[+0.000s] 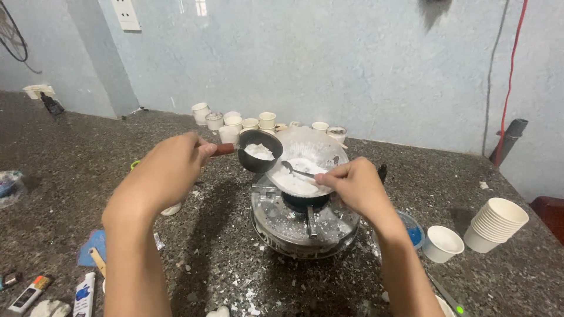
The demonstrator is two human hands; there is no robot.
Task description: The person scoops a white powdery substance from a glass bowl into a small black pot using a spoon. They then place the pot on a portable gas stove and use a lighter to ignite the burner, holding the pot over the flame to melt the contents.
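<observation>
My left hand (167,170) grips the small dark metal pot w/ brown handle (257,151), held over the clear bowl of white flakes (305,167) on the round gas burner (302,226). My right hand (355,185) pinches a metal spoon (294,170). I think best to scoop slowly, pot level, close to the bowl.

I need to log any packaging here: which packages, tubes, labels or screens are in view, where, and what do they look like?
Tube: bottom left on the counter, upright-lying, white with blue print.
Small flat pack: far bottom left, white body, orange-yellow end.
Clear bag: left edge, crumpled, bluish contents.
Wall socket plate: top left, white rectangle.
No screens.
</observation>
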